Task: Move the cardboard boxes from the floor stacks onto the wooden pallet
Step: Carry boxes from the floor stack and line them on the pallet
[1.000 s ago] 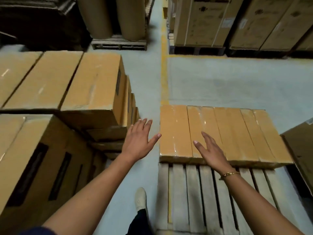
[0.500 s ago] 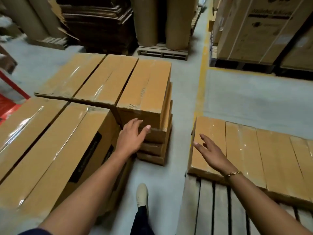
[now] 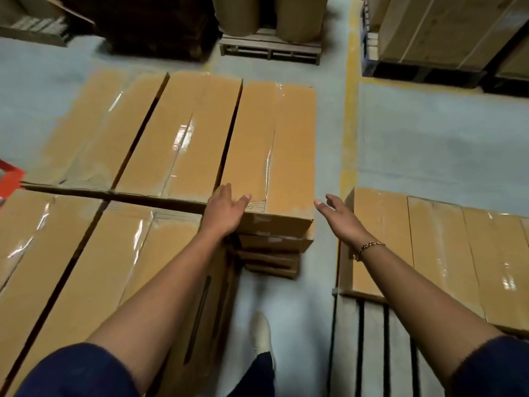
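Long taped cardboard boxes stand in floor stacks on the left. The rightmost top box (image 3: pixel 269 144) of the far stack lies in front of me. My left hand (image 3: pixel 224 209) rests flat on its near left corner, fingers spread, holding nothing. My right hand (image 3: pixel 339 217) hovers open in the air just right of that box's near right corner, not touching it. At the right, the wooden pallet (image 3: pixel 372 348) carries a row of several boxes (image 3: pixel 446 253) across its far part; its near slats are bare.
A nearer floor stack (image 3: pixel 94 270) fills the lower left. My foot (image 3: pixel 259 332) stands in the narrow floor gap between stacks and pallet. A yellow floor line (image 3: pixel 350 124) runs away ahead. Paper rolls on a pallet (image 3: pixel 269 48) and strapped cartons (image 3: pixel 446 32) stand behind. A red object (image 3: pixel 8 179) shows at left.
The view has swung left from the pallet to the floor stacks. My left hand has come to rest on the rightmost top box; my right hand has left the pallet boxes and moved toward it.
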The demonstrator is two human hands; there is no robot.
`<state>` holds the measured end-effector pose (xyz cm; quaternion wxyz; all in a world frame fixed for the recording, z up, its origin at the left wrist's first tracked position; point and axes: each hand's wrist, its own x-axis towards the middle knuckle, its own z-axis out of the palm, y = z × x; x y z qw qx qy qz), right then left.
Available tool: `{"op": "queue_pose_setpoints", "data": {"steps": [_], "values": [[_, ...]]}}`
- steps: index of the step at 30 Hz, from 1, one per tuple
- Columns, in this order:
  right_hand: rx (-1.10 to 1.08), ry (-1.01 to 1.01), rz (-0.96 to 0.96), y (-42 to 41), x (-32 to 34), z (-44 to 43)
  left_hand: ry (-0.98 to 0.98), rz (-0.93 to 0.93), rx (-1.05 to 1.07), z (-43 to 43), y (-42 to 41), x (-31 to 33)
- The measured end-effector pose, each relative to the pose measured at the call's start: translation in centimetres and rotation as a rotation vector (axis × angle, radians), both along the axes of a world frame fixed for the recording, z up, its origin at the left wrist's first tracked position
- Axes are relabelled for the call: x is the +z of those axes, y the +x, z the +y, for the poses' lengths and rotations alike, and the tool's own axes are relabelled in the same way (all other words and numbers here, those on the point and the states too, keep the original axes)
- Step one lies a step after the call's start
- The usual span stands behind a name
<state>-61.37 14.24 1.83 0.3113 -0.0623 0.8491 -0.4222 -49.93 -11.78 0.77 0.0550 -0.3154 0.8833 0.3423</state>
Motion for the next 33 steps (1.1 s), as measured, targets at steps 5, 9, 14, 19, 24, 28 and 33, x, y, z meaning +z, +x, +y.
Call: {"op": "queue_pose_setpoints", "data": {"steps": [5,9,14,19,24,28,33], "values": [[-0.061,0.023,-0.05,-3.7,-2.1,-3.9,0.085,-0.052,0.032,-3.2,-3.6,-2.2],[-0.118,0.031,-0.1,-5.6,-3.9,-6.0,0.254,-0.089,0.163,-4.8,-5.9,-4.0],[-0.222,0.006,-0.168,-7.0,-5.9,-7.5,0.378,-0.083,0.312,-5.9,-7.9,-5.8],[-0.264,-0.007,-0.172,-8.3,-7.5,-8.2,0.462,-0.082,0.423,-7.0,-9.6,-7.5],[-0.33,-0.081,-0.156,-9.5,-8.6,-8.7,0.354,-0.038,0.4,-7.0,-10.5,-7.7],[-0.369,-0.161,-0.162,-9.2,-9.1,-7.1,0.334,0.031,0.372,-5.2,-9.8,-7.4],[-0.428,-0.208,-0.135,-7.5,-7.7,-1.8,0.387,0.075,0.327,-0.3,-8.7,-5.7]]}}
